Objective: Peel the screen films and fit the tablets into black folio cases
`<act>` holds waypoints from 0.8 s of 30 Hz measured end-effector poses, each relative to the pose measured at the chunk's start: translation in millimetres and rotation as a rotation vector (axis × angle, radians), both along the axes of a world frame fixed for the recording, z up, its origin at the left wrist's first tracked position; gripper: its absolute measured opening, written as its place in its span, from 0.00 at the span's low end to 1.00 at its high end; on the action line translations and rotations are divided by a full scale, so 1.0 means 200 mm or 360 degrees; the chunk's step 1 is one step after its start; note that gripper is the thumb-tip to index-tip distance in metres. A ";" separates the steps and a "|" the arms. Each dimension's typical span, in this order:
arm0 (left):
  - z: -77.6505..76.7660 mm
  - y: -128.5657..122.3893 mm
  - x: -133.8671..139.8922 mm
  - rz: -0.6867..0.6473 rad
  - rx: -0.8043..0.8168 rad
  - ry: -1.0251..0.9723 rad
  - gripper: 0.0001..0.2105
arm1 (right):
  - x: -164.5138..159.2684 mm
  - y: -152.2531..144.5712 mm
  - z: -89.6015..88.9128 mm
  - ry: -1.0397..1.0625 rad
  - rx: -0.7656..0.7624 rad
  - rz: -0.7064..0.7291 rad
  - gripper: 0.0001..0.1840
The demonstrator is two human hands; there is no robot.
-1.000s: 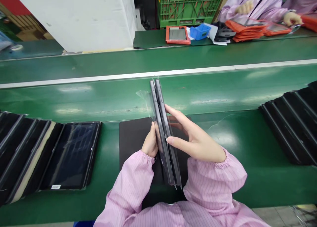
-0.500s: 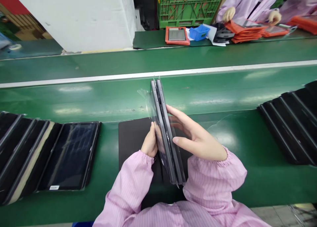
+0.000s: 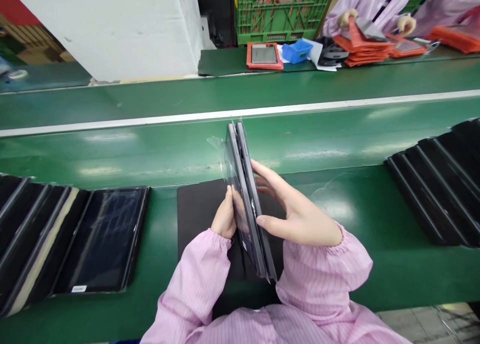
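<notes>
Two dark tablets [image 3: 249, 204] in clear film stand on edge, side by side, between my hands. They tilt slightly and show their narrow sides, with a thin gap between them. My left hand [image 3: 225, 216] grips the left tablet's outer face, its thumb up and its other fingers hidden. On the other side, my right hand [image 3: 296, 209] has its thumb on the right tablet's near edge and its fingers along the outer face. Loose film sticks out at the upper left. Beneath them lies a black mat [image 3: 198, 204] on the green bench.
At the left, a row of leaning black tablets [image 3: 28, 239] ends in one lying screen up [image 3: 103, 239]. More black tablets [image 3: 435, 189] lean at the right. Across a white rail [image 3: 240, 115], a co-worker's hands [image 3: 347, 19] handle orange sleeves [image 3: 362, 49] near a blue bin [image 3: 296, 50].
My hands and the two tablets stay nearly in place. The view has shifted slightly. Across the bench, the co-worker has lifted a tablet and an orange sleeve at an angle.
</notes>
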State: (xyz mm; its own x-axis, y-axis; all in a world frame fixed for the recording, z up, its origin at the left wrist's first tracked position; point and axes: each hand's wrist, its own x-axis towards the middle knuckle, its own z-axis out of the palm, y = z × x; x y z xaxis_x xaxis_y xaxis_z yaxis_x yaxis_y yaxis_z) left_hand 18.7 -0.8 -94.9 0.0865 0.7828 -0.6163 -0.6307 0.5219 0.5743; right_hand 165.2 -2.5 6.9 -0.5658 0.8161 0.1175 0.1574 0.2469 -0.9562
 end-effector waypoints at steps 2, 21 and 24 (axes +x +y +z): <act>0.00 0.00 0.00 0.0005 -0.0022 0.0026 0.13 | 0.00 0.00 0.00 -0.0011 0.0023 -0.0012 0.47; 0.03 -0.01 0.00 -0.0068 0.0041 0.0071 0.08 | 0.09 -0.04 0.04 -0.0088 0.0152 -0.0051 0.42; 0.03 -0.01 0.01 -0.0076 0.0082 0.0036 0.07 | 0.09 -0.04 0.04 -0.0064 0.0171 -0.0061 0.42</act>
